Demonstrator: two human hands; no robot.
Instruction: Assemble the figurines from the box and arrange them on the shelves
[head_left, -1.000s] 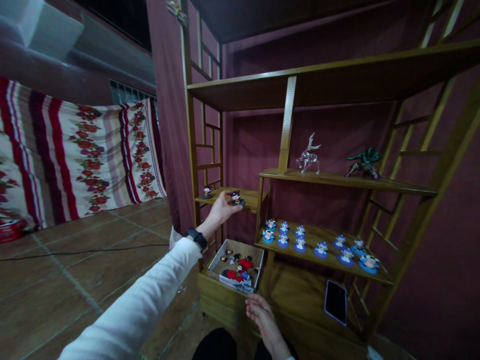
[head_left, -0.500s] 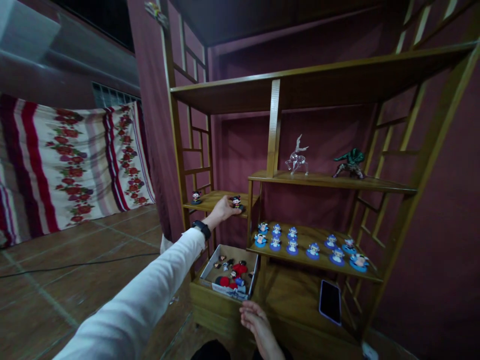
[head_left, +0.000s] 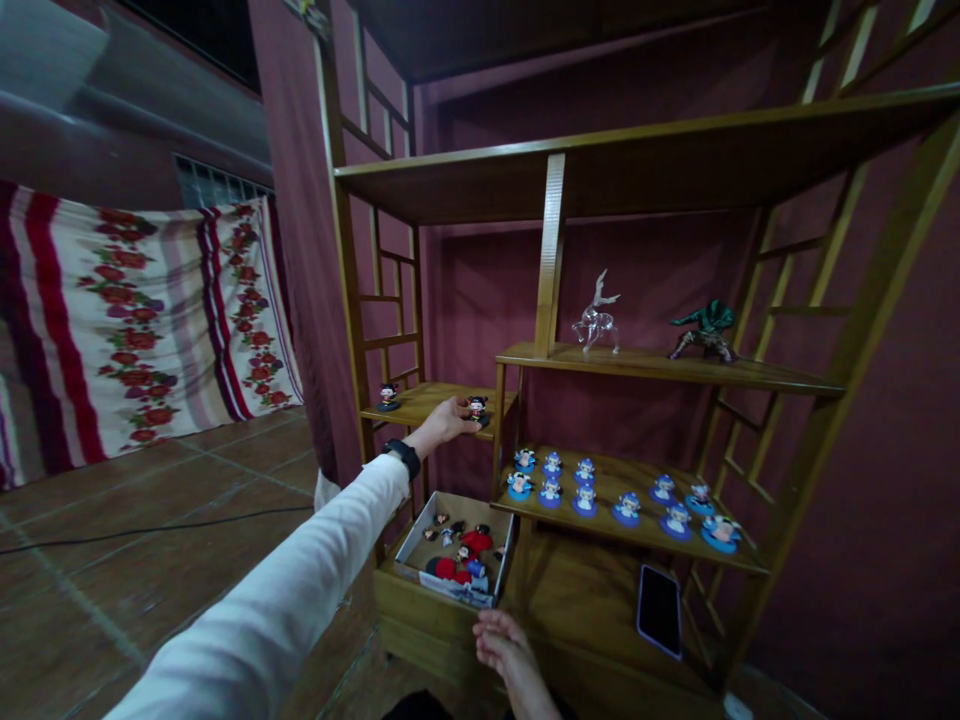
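Note:
My left hand (head_left: 445, 422) reaches to the small left shelf (head_left: 429, 397), its fingers closed on a small black-haired figurine (head_left: 478, 408) with a dark base near the shelf's right end. A similar figurine (head_left: 388, 396) stands at that shelf's left end. Lower down, my right hand (head_left: 504, 645) hovers in front of the cabinet, palm turned inward, fingers loosely stretched and holding nothing. Just beyond it a shallow cardboard box (head_left: 406, 556) holds several figurines, some with red parts (head_left: 475, 543).
Several blue-based figurines (head_left: 585, 498) stand on the lower right shelf. Above them are a clear deer figure (head_left: 597, 322) and a dark green figure (head_left: 705, 330). A phone (head_left: 660, 609) lies on the bottom board. An upright post (head_left: 552, 250) divides the upper space.
The view has shifted slightly. My left hand stays at the figurine on the left shelf, its fingers a little moved around it. My right hand remains low before the box.

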